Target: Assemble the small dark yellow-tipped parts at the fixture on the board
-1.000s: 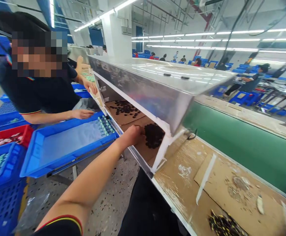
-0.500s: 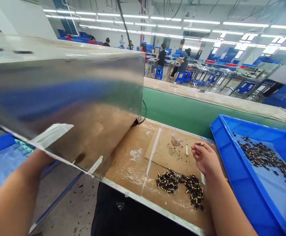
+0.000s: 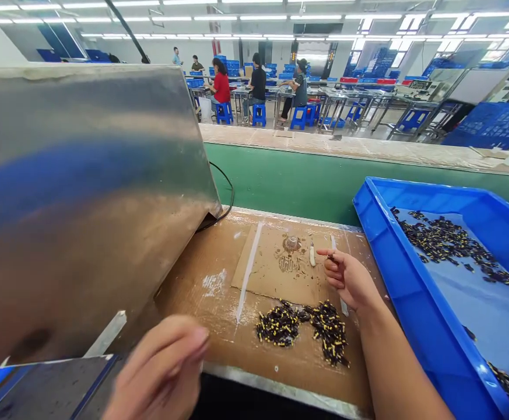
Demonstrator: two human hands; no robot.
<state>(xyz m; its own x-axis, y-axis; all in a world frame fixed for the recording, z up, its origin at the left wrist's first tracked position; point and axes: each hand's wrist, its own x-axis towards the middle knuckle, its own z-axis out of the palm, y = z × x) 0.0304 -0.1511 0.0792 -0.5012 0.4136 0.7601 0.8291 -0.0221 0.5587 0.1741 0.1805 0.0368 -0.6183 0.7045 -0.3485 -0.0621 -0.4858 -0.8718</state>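
below, scuffed brown cardboard (image 3: 184, 312) bears two adjoining piles of black-and-yellow pieces (image 3: 279, 325). the right hand (image 3: 353, 280) holds a small dark piece (image 3: 332, 258) above it, near the blue tray (image 3: 416, 303); the left hand (image 3: 162, 367) is blurred, fingers bunched, and i can't tell whether it holds anything. past the green strip (image 3: 280, 172), people (image 3: 258, 84) sit under strip lights (image 3: 267, 17).

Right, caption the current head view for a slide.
Right hand holding a small dark piece near piled black-and-yellow parts, left hand blurred, blue tray on the right.
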